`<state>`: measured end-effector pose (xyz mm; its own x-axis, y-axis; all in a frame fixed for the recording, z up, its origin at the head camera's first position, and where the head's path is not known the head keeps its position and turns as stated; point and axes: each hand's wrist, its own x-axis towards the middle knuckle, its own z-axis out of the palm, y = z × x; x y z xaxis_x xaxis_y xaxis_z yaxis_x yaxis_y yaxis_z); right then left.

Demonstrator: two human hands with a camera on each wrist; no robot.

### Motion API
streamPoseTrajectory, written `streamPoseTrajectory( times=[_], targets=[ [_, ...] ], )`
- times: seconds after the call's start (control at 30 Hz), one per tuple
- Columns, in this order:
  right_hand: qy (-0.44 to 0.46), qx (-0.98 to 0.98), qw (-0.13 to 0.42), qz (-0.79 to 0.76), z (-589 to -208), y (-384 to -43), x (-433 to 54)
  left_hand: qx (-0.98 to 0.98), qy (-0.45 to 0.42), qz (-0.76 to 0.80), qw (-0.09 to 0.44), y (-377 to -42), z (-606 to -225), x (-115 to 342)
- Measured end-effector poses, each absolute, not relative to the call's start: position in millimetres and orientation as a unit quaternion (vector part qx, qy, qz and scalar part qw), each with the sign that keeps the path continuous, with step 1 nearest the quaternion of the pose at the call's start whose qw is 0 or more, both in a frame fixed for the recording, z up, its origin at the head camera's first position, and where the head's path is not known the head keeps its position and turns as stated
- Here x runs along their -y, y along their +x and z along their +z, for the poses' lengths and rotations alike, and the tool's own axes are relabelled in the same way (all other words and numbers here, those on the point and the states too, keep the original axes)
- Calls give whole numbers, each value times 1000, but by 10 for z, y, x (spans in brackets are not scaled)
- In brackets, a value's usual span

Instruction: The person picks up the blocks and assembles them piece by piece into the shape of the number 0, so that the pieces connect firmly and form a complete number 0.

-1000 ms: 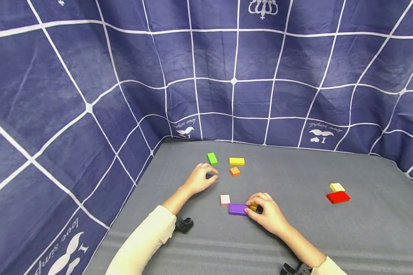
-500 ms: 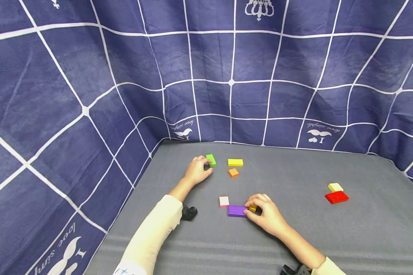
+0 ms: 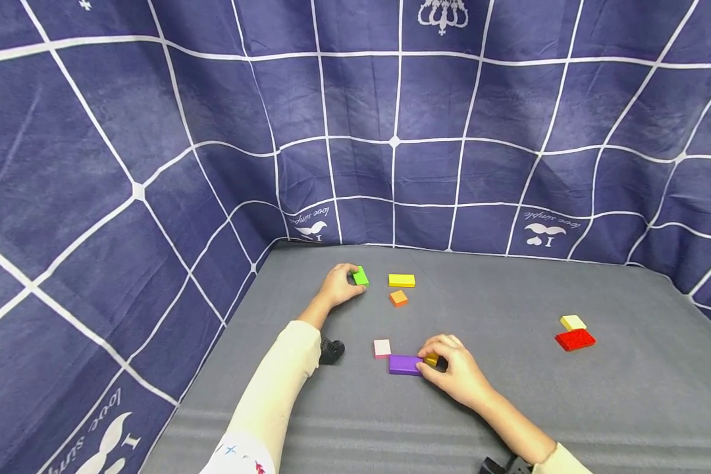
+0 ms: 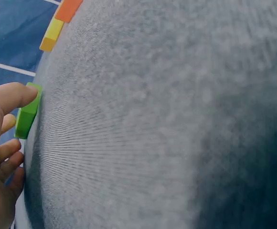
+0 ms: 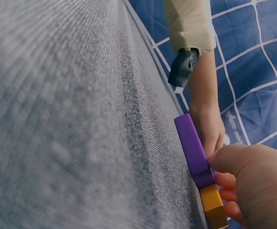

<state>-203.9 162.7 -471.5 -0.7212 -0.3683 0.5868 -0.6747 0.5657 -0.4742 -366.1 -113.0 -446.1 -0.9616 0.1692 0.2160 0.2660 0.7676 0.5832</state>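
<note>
Pinching the green block (image 3: 360,276) at far left, the left hand (image 3: 335,288) is well apart from the right hand (image 3: 457,373), which grips the purple block (image 3: 405,365) nearer, seemingly to steady it against the amber block (image 5: 210,198); the pink block (image 3: 382,347) lies just left of these.

In the head view, partly hiding the amber block (image 3: 431,360) behind the right-hand fingers (image 3: 438,343); cutting off the orange block (image 4: 69,8) at the left wrist view's top.
</note>
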Motion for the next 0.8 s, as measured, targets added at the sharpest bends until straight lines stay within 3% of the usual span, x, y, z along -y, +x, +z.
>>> streamPoseTrajectory(
  times=[0.17, 0.33, 0.8],
  targets=[
    [304, 858, 218, 353, -4709, -2034, -1625, 941, -94, -318, 62, -3687, -4478, 1118],
    [299, 860, 212, 354, -4707, -2034, -1624, 938, -102, -319, 86, -3690, -4510, 1135],
    [307, 853, 220, 360, -4714, -2058, -1641, 920, -167, -336, 110, -3480, -4491, 1201]
  ],
)
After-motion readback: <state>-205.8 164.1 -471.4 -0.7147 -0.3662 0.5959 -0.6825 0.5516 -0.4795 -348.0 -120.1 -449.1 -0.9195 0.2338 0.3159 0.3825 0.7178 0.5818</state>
